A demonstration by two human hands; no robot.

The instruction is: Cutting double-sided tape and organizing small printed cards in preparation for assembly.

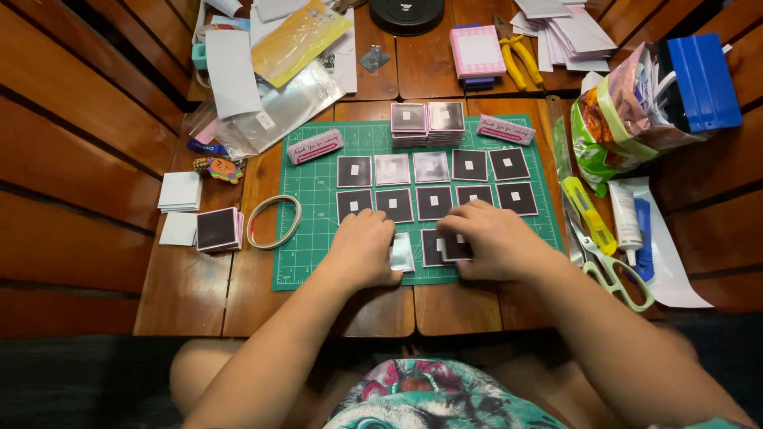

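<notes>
A green cutting mat [310, 266] lies on a wooden table, with rows of small dark square cards [434, 202], each bearing a small white patch. My left hand [362, 250] rests on the mat's near edge and grips a small shiny clear sleeve [402, 254]. My right hand [485, 238] presses its fingers on a dark square card [445, 248] next to the sleeve. Two stacks of the same cards [427, 121] stand at the mat's far edge. Pink printed labels [315, 146] lie at the mat's far corners.
Scissors [612, 274], a yellow cutter [588, 214] and a glue tube [624, 216] lie right of the mat. A tape ring [274, 221] and card piles [216, 229] sit left. Plastic sleeves [278, 103], a blue scraper [703, 79] and bags crowd the back.
</notes>
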